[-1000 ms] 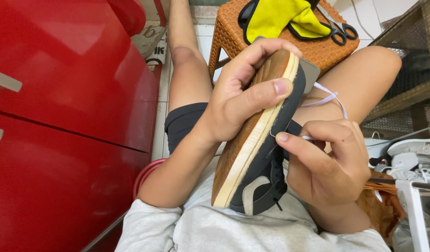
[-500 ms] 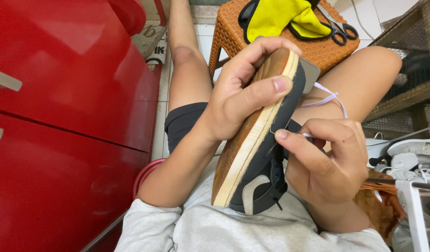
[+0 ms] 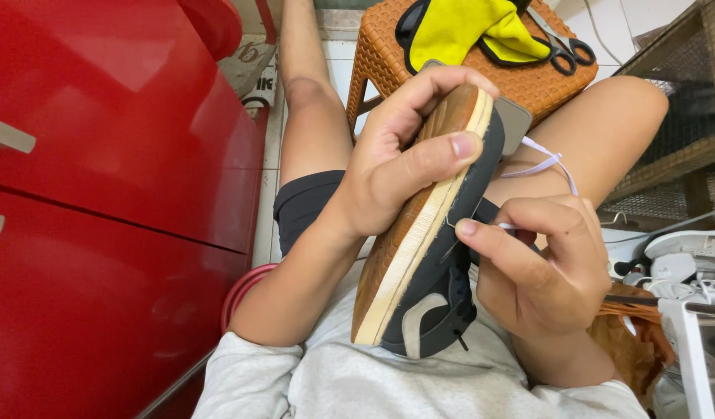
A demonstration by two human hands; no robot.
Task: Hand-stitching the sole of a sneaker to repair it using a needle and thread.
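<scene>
Shoe (image 3: 431, 264), dark upper w/ tan gum sole, held tilted over lap, sole facing left, toe end down near grey shirt (image 3: 388, 384). Left hand (image 3: 396, 167) wrapped round heel end, thumb pressed across sole edge, fingers curled over top, clamped on shoe. Right hand (image 3: 547, 268) just beside upper, thumb & forefinger pinched together on thin needle (image 3: 462, 219) at upper/sole seam; white thread (image 3: 547, 163) looping from it toward knee. Behind: woven orange stool (image 3: 458, 66) w/ yellow-black cloth (image 3: 466, 27) & scissors (image 3: 567, 48) on top. Red cabinet (image 3: 101, 194) at left. White sneakers (image 3: 687, 260) at right edge.
</scene>
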